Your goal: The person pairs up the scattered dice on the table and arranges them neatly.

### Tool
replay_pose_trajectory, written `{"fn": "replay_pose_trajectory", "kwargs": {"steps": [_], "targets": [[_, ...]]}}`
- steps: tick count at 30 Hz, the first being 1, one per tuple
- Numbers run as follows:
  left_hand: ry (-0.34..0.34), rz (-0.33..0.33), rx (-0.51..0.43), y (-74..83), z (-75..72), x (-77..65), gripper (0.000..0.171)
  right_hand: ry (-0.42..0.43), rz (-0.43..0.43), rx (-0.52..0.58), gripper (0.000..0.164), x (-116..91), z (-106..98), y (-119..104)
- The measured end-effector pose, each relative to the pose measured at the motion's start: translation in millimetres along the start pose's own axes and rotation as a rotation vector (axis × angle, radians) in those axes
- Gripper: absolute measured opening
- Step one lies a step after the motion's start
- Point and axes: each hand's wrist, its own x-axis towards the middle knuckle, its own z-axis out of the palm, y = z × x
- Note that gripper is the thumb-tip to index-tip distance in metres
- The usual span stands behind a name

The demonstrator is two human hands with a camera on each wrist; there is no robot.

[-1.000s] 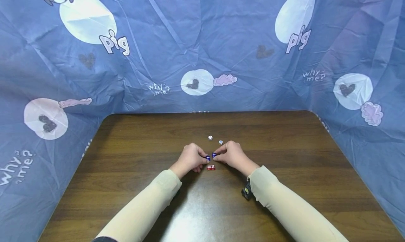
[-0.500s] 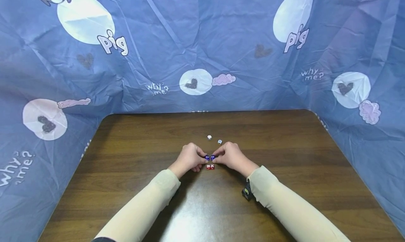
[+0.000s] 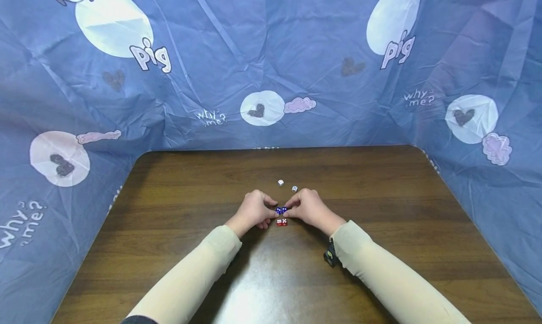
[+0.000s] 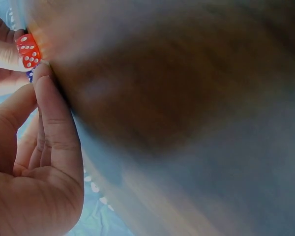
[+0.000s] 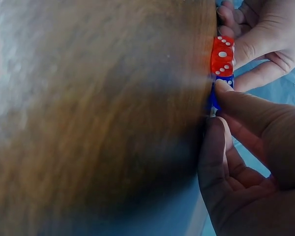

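Note:
Two small blue dice meet side by side on the wooden table (image 3: 364,183), between my hands. My left hand (image 3: 255,209) has thumb and forefinger at the left blue die (image 3: 278,211). The right blue die (image 3: 284,210) is pinched by my right hand (image 3: 311,209); its thumb covers part of this blue die (image 5: 216,101) in the right wrist view. Just nearer to me, two red dice (image 3: 281,223) sit together. In the left wrist view, a red die (image 4: 29,50) with white pips stands beside a partly hidden blue die (image 4: 30,75).
Beyond the hands lie two white dice, one farther back (image 3: 281,183) and one close to the right knuckles (image 3: 294,188). A blue printed cloth (image 3: 211,79) hangs around the table's far and side edges. A black device (image 3: 330,255) is strapped at the right wrist.
My right hand has brought its blue die leftward, closing the gap to the left blue die. Both blue dice now look slightly turned. The red and white dice have stayed in place.

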Motion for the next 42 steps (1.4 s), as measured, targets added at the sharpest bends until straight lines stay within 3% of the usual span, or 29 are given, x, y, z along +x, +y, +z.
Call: {"fn": "replay_pose_trajectory", "kwargs": {"steps": [3, 14, 36, 42], "targets": [[-0.01, -0.002, -0.007, -0.7, -0.1, 0.7, 0.031, -0.005, 0.01, 0.017, 0.013, -1.0, -1.2, -0.7], [-0.02, 0.029, 0.023, -0.2, 0.7, 1.1, 0.008, -0.038, 0.001, 0.022, 0.011, 0.3, -2.9, -1.5], [-0.027, 0.038, -0.008, -0.4, 0.1, 1.0, 0.009, -0.056, -0.073, -0.007, 0.012, 3.3, -2.6, 2.5], [-0.05, 0.007, -0.021, 0.5, -3.8, 0.7, 0.014, -0.062, -0.053, 0.001, 0.013, 2.2, -2.4, 0.9]]}}
